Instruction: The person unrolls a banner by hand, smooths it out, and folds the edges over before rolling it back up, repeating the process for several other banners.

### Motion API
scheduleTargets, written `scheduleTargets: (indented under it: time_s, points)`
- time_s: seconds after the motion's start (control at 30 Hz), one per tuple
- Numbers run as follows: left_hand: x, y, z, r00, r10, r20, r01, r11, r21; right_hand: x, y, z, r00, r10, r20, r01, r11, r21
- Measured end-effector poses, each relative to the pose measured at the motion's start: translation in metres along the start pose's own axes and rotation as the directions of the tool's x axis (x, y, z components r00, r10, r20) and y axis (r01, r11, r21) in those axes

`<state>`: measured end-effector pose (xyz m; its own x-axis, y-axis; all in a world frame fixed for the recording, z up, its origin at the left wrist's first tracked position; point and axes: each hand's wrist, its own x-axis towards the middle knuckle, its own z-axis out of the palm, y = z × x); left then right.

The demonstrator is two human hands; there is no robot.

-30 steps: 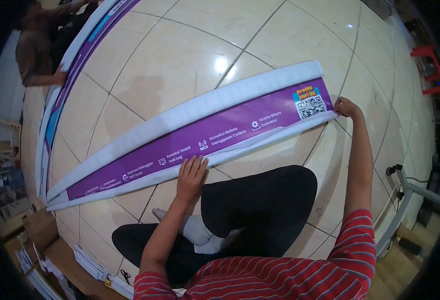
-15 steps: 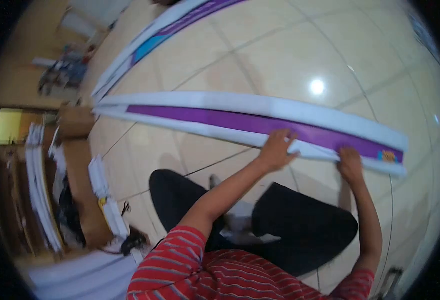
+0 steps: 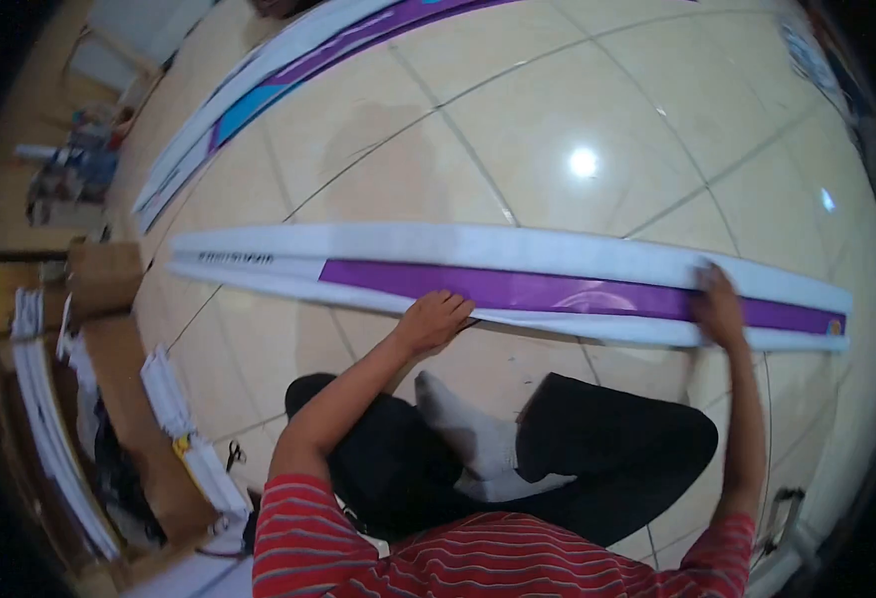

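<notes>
A long folded banner [image 3: 518, 267], white with a purple strip, lies across the tiled floor in front of my crossed legs. My left hand [image 3: 432, 319] grips its near edge around the middle, fingers curled over the fold. My right hand [image 3: 719, 301] presses on the banner further right, fingers over the purple strip. The banner's right end reaches almost to the view's edge.
A second long banner [image 3: 259, 95], white, purple and blue, lies further off at upper left. A cardboard box [image 3: 104, 271] and stacks of white sheets [image 3: 174, 399] sit at left, with scissors [image 3: 234, 455] on the floor. A metal stand base [image 3: 782, 513] is at lower right.
My view swung left and the banner now lies nearly level. Its near flap is folded further over the purple strip. My right hand moved inward from the banner's end; my left hand curled onto the edge.
</notes>
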<state>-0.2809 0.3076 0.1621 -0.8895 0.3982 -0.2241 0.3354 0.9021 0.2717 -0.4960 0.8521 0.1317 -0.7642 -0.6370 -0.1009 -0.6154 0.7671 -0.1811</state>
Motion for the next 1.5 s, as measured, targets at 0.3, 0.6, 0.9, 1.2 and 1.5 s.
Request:
scheduleTargets:
  time_s: [0.3, 0.6, 0.9, 1.2, 1.5]
  points:
    - [0.040, 0.027, 0.008, 0.885, 0.014, -0.465, -0.083, 0.988, -0.128, 0.229, -0.127, -0.007, 0.768, -0.447, 0.459, 0.264, 0.874, 0.408]
    - [0.043, 0.004, -0.015, 0.983, 0.016, -0.185, -0.071, 0.952, -0.296, 0.308, -0.226, -0.034, 0.820, -0.311, 0.481, 0.276, 0.950, 0.143]
    - [0.074, -0.039, -0.015, 0.872, -0.271, -0.408, 0.143, 0.938, -0.317, 0.338, -0.227, -0.020, 0.949, -0.164, -0.269, 0.258, 0.893, 0.368]
    - [-0.074, -0.167, -0.014, 0.949, -0.151, -0.275, 0.156, 0.988, -0.003, 0.001, -0.050, 0.008, 0.999, 0.027, 0.028, -0.027, 1.000, 0.006]
    - [-0.137, -0.234, -0.043, 0.872, -0.456, 0.176, 0.450, 0.890, 0.076, -0.002, 0.043, -0.041, 0.710, -0.011, 0.704, -0.086, 0.991, 0.102]
